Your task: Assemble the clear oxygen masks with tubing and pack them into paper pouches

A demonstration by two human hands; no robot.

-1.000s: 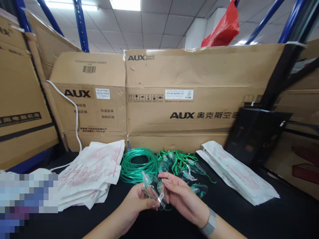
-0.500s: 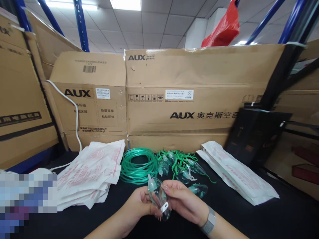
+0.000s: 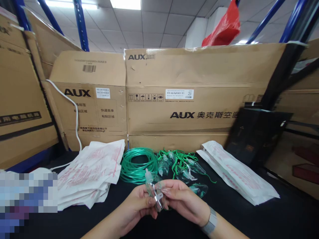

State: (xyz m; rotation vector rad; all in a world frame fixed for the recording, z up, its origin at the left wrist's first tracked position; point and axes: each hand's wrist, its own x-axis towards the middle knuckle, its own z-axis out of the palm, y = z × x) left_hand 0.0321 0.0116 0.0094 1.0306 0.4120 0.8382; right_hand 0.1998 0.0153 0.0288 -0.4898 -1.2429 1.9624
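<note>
A clear, green-tinted oxygen mask [image 3: 152, 186] is held between both hands, its pale connector pointing up and away from me. My left hand [image 3: 139, 202] grips its left side, thumb on the front near a white strip. On the right side, my right hand [image 3: 180, 199] pinches the rim with thumb and fingers; a metal-mesh band [image 3: 211, 221] circles that wrist. Behind the hands lies a coil of green tubing [image 3: 139, 166]. To its right is a pile of more masks with green straps [image 3: 183, 159]. One loose mask [image 3: 199, 190] rests just beyond my right hand.
White printed pouches [image 3: 89, 172] are stacked at left, and more pouches [image 3: 239, 174] lie at right on the black tabletop [image 3: 249, 212]. Cardboard panels [image 3: 199, 73] wall off the back. A black box [image 3: 256, 136] stands at back right; a white cable [image 3: 76, 116] hangs at left.
The mask has shifted slightly left and up and turned a little in my hands. Both hands keep hold of it. The things on the table have not moved.
</note>
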